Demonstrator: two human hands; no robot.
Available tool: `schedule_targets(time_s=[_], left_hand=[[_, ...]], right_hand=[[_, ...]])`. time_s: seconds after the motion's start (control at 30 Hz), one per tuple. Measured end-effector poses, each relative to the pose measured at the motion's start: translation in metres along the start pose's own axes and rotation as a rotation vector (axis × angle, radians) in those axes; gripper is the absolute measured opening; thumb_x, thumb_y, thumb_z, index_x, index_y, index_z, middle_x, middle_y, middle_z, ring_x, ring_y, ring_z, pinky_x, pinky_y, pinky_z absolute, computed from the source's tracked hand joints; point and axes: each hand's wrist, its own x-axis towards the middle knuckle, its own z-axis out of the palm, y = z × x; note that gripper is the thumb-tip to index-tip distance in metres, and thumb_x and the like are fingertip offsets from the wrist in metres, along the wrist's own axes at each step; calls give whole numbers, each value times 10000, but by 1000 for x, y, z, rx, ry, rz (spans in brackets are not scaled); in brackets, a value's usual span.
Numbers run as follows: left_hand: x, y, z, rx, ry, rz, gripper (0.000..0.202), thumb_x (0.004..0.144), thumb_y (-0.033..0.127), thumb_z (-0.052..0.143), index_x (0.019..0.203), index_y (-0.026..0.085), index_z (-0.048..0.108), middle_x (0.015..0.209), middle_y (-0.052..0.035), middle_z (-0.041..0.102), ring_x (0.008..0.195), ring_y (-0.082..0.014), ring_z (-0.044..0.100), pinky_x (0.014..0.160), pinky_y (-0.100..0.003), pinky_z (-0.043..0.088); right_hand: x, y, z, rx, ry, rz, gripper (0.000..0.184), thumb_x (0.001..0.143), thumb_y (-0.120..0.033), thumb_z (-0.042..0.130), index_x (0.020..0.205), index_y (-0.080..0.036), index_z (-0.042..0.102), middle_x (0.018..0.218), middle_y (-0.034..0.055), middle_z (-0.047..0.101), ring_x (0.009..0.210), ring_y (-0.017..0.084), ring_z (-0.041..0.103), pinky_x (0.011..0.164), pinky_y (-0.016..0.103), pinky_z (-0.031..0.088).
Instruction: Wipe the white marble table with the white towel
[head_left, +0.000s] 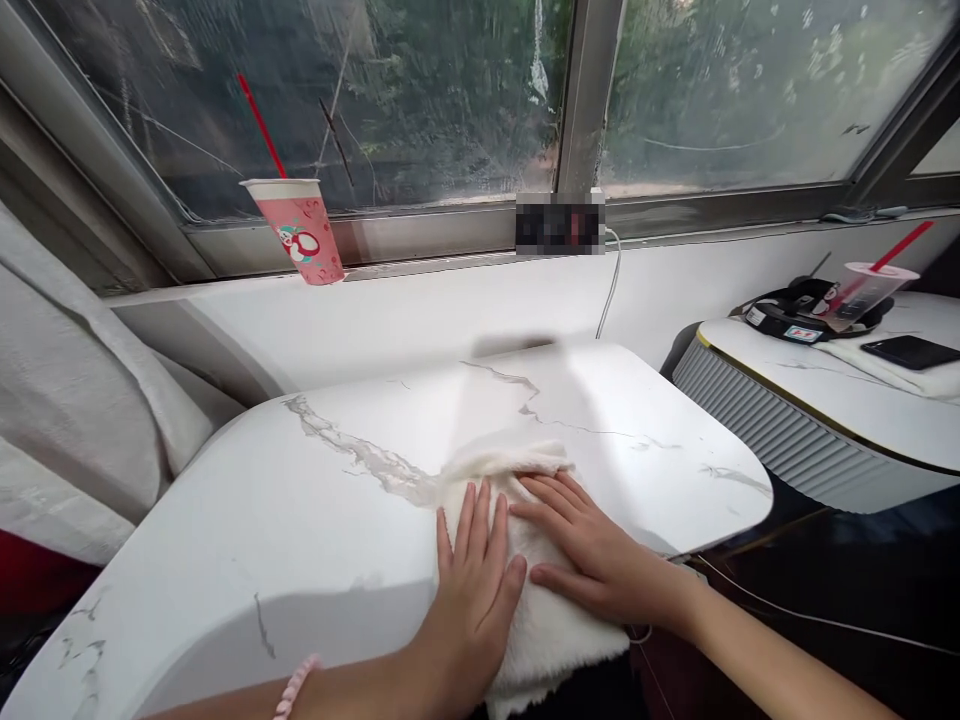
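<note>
A fluffy white cloth lies on the white marble-patterned table, and its near end hangs past the front edge. My left hand rests flat on the cloth with fingers stretched out. To its right, my right hand also lies on the cloth, fingers extended and slightly spread, the fingertips near a raised fold at the cloth's far side. Neither hand grips anything. A pink twisted band is around my left wrist.
On the window ledge stand a pink paper cup with a red straw and a blurred dark object with a white cable. At right, a second table holds a clear cup, black gear and a phone. A white curtain hangs left.
</note>
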Motion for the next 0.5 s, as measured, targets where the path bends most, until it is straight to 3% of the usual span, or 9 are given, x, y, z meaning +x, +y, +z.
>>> schedule_targets(time_s=[0.1, 0.23, 0.3, 0.37, 0.43, 0.5], left_hand=[[3, 5, 1, 2, -1, 71, 647, 1022, 350, 244, 1548, 233, -115, 1626, -116, 87, 1496, -323, 11, 1138, -665, 214], [25, 4, -4, 23, -73, 137, 667, 1014, 409, 290, 1562, 160, 2, 1605, -185, 154, 1489, -356, 63, 1131, -700, 142], [45, 2, -6, 24, -115, 111, 653, 999, 449, 310, 1550, 134, 156, 1591, -204, 202, 1486, -359, 105, 1134, -703, 111], [70, -1, -7, 38, -134, 68, 632, 984, 450, 330, 1507, 98, 288, 1576, -228, 237, 1481, -370, 137, 1136, -707, 57], [98, -7, -6, 45, -140, 20, 627, 973, 421, 339, 1481, 53, 329, 1568, -246, 248, 1478, -373, 150, 1154, -680, 25], [127, -16, -4, 20, -138, -26, 641, 964, 402, 342, 1478, 20, 319, 1564, -246, 266, 1478, -356, 170, 1184, -617, 64]], right_hand=[[-9, 3, -6, 45, -19, 55, 618, 944, -459, 520, 1506, -309, 309, 1524, 72, 404, 1446, 251, 307, 1195, 519, 255], [7, 14, -14, 131, -61, 182, 519, 968, -447, 469, 1457, -287, 399, 1518, 86, 405, 1445, 249, 307, 1154, 491, 338], [25, 24, -14, 151, -49, 252, 481, 988, -471, 397, 1426, -274, 439, 1487, 90, 433, 1428, 247, 331, 1137, 482, 354], [47, 35, -13, 116, -17, 308, 471, 1002, -483, 340, 1398, -260, 463, 1460, 94, 450, 1422, 251, 323, 1151, 512, 299], [71, 49, -11, 32, 27, 341, 431, 1008, -452, 334, 1349, -248, 499, 1419, 99, 478, 1393, 260, 343, 1158, 549, 229], [97, 65, -11, -54, 59, 355, 369, 1006, -393, 352, 1264, -225, 554, 1327, 103, 545, 1299, 261, 435, 1134, 547, 239]])
